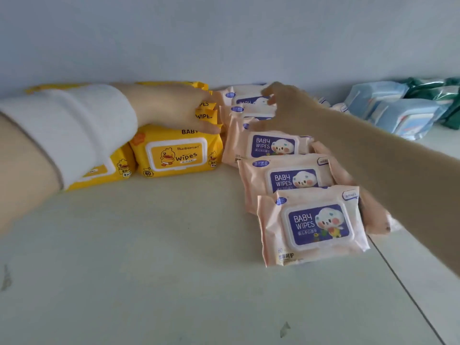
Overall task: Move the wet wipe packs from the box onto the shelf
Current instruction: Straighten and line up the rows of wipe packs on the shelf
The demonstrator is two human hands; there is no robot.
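Head view: we looked down on a pale shelf (174,270) lined with wet wipe packs.
Left hand (171,105): our fingers lay straight against the stacked yellow packs (174,155).
Right hand (286,103): our fingers and thumb curled round a pink pack (254,111) near the wall.
Pink row (313,225): overlapping packs, just right of the yellow ones.
Far right: blue packs (398,113), green packs (435,90).

My head camera looks forward and down. It sits close above the pale flat shelf (174,270), facing the back wall (224,33).
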